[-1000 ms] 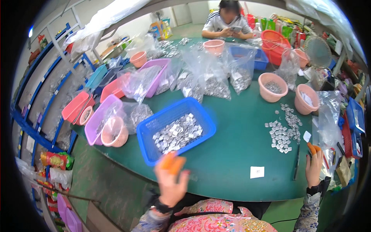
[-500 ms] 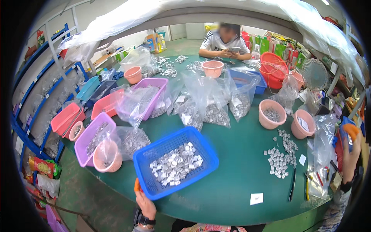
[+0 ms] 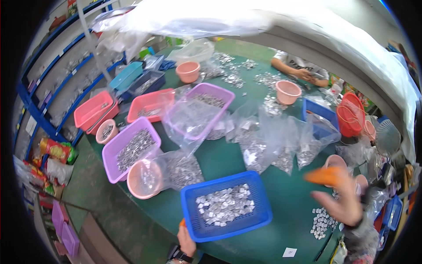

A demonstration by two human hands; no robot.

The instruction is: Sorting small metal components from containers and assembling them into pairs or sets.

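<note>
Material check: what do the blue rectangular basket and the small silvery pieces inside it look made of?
Blue rectangular perforated basket: probably moulded plastic, semi-gloss, given its even colour and regular holes. Small silvery squarish pieces: likely metal, fairly shiny, from their bright grey glints.

In front of me a green table [image 3: 288,198] curves away over a dull green floor [image 3: 94,187]. To my left stands a blue rack [image 3: 44,121] with at least 3 shelves, and near it 1 pale post [image 3: 91,40]. Brightly lit white plastic sheeting [image 3: 198,17] hangs above 1 grey beam [image 3: 325,44].
</note>
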